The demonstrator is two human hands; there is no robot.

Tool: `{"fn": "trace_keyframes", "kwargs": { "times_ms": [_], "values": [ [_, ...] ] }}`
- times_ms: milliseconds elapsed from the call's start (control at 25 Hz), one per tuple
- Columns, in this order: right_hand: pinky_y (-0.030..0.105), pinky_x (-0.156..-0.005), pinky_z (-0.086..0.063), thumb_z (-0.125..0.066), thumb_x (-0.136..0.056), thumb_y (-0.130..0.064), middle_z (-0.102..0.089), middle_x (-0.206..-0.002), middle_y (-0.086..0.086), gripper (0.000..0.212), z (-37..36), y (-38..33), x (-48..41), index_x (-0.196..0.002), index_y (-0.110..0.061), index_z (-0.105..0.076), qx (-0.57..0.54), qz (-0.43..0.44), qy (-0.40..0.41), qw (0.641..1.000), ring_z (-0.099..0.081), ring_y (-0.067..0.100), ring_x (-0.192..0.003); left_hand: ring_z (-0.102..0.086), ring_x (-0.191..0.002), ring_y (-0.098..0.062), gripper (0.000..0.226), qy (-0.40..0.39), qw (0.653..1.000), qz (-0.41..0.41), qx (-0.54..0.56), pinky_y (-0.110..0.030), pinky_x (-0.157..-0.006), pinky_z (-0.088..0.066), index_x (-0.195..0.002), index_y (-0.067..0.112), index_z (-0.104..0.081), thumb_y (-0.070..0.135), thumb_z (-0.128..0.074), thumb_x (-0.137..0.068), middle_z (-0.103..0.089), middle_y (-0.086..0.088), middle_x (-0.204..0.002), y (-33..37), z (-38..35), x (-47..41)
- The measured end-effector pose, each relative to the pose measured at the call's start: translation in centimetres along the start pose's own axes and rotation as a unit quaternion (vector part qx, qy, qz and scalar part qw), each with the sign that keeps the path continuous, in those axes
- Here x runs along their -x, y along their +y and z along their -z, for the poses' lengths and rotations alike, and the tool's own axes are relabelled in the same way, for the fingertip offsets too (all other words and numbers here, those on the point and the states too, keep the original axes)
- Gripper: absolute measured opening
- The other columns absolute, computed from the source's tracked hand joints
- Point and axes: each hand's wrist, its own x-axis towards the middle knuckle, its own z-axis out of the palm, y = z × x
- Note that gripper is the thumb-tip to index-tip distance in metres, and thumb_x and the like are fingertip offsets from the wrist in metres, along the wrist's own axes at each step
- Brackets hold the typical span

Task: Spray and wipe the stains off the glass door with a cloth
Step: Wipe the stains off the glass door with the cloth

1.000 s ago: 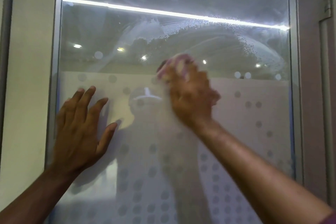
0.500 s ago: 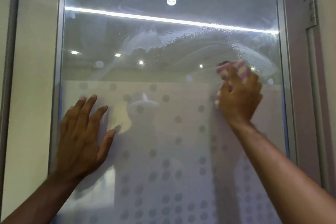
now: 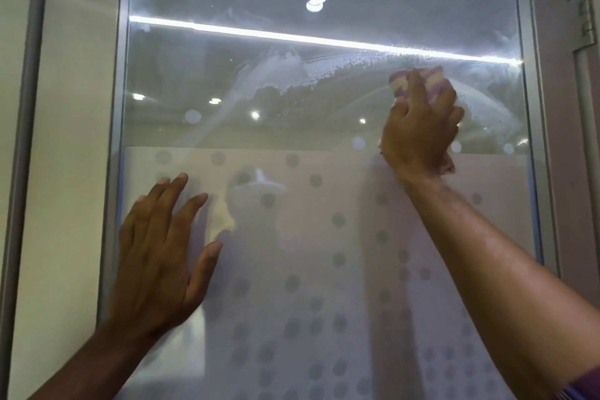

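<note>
The glass door (image 3: 324,127) fills the view; its upper part is clear, its lower part frosted with grey dots. Wet spray droplets and smeared streaks (image 3: 292,75) arc across the clear part under a bright light reflection. My right hand (image 3: 418,127) presses a bunched purple-and-cream striped cloth (image 3: 433,84) against the glass at the upper right, near the frame. My left hand (image 3: 159,253) lies flat on the frosted glass at the lower left, fingers spread, holding nothing. No spray bottle is in view.
A silver metal frame (image 3: 115,140) borders the pane on the left, with a cream wall (image 3: 69,140) beside it. On the right stand the frame's other side (image 3: 532,140) and a door hinge (image 3: 586,19).
My right hand has swept the cloth from the middle of the pane to the right and then upward toward the light reflection. The left hand has stayed flat in place.
</note>
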Motion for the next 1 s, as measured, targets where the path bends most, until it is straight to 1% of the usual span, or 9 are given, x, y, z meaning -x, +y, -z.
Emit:
{"fn": "trace_keyframes", "kwargs": {
  "times_ms": [120,240,400,520,600,720,800,920,1000],
  "values": [
    [0.045,-0.11,-0.042,-0.047,-0.102,-0.027,-0.038,-0.168,0.013,0.055,-0.8,-4.8,2.1,-0.155,-0.039,-0.051,-0.019,0.054,-0.007,0.998,-0.048,0.041,-0.133,-0.033,-0.164,-0.044,0.069,0.008,1.0,0.003,0.023,-0.052,-0.135,-0.019,-0.157,0.009,-0.048,0.054,-0.043,-0.105,-0.038,-0.02,-0.174,0.1,-0.1,0.0],
    [0.046,-0.106,-0.045,-0.047,-0.098,-0.027,-0.039,-0.167,0.015,0.057,-1.4,-9.8,5.2,-0.154,-0.037,-0.053,-0.046,0.106,-0.035,0.993,-0.05,0.043,-0.13,-0.032,-0.163,-0.044,0.074,0.022,0.998,0.011,0.059,-0.061,-0.131,-0.026,-0.157,0.007,-0.046,0.061,-0.035,-0.108,-0.038,-0.024,-0.173,0.2,0.2,0.0],
    [0.046,-0.089,-0.051,-0.05,-0.094,-0.022,-0.047,-0.157,0.018,0.058,-1.9,-15.2,11.2,-0.15,-0.031,-0.058,-0.099,0.208,-0.055,0.971,-0.054,0.041,-0.111,-0.03,-0.164,-0.045,0.079,0.06,0.993,0.026,0.102,-0.051,-0.135,-0.021,-0.158,0.001,-0.045,0.062,-0.033,-0.11,-0.036,-0.026,-0.174,0.0,0.6,0.1],
    [0.043,-0.083,-0.048,-0.053,-0.098,-0.022,-0.05,-0.151,0.015,0.052,-2.3,-17.3,16.1,-0.15,-0.029,-0.057,-0.135,0.302,-0.092,0.939,-0.048,0.037,-0.111,-0.032,-0.164,-0.045,0.084,0.109,0.985,0.06,0.116,-0.053,-0.135,-0.024,-0.16,-0.001,-0.041,0.065,-0.029,-0.11,-0.036,-0.027,-0.174,-0.4,0.7,0.3],
    [0.045,-0.086,-0.049,-0.053,-0.104,-0.025,-0.051,-0.152,0.012,0.047,-2.4,-17.5,18.0,-0.151,-0.028,-0.055,-0.158,0.359,-0.122,0.912,-0.049,0.037,-0.118,-0.032,-0.164,-0.044,0.087,0.135,0.978,0.077,0.139,-0.054,-0.135,-0.026,-0.162,-0.002,-0.036,0.067,-0.027,-0.11,-0.034,-0.027,-0.174,-0.5,0.8,0.4],
    [0.054,-0.107,-0.046,-0.052,-0.111,-0.025,-0.054,-0.155,0.011,0.042,-2.0,-16.1,20.0,-0.152,-0.02,-0.057,-0.202,0.445,-0.146,0.86,-0.051,0.039,-0.138,-0.034,-0.164,-0.042,0.091,0.161,0.968,0.078,0.177,-0.049,-0.134,-0.027,-0.163,-0.004,-0.035,0.069,-0.023,-0.111,-0.034,-0.025,-0.174,-0.6,1.2,0.5],
    [0.054,-0.117,-0.04,-0.054,-0.112,-0.024,-0.059,-0.155,0.013,0.04,-1.5,-14.2,21.8,-0.151,-0.015,-0.061,-0.229,0.48,-0.16,0.831,-0.049,0.037,-0.147,-0.035,-0.164,-0.039,0.089,0.165,0.965,0.078,0.189,-0.048,-0.133,-0.028,-0.162,-0.003,-0.037,0.069,-0.021,-0.111,-0.034,-0.022,-0.174,-0.7,1.7,1.1],
    [0.058,-0.11,-0.046,-0.058,-0.109,-0.016,-0.063,-0.151,0.016,0.036,-0.4,-10.8,25.8,-0.143,-0.015,-0.068,-0.247,0.514,-0.181,0.802,-0.053,0.044,-0.144,-0.037,-0.163,-0.029,0.081,0.135,0.963,0.08,0.218,-0.046,-0.131,-0.031,-0.165,0.011,-0.036,0.07,-0.018,-0.111,-0.035,-0.02,-0.174,-0.8,2.4,2.7],
    [0.054,-0.102,-0.048,-0.062,-0.106,-0.012,-0.065,-0.147,0.016,0.027,0.2,-8.7,28.2,-0.129,-0.017,-0.075,-0.245,0.558,-0.184,0.771,-0.058,0.047,-0.134,-0.041,-0.161,-0.032,0.076,0.095,0.967,0.074,0.226,-0.046,-0.128,-0.032,-0.166,0.021,-0.036,0.07,-0.019,-0.11,-0.038,-0.018,-0.175,-0.7,2.8,3.6]
  ]
}}
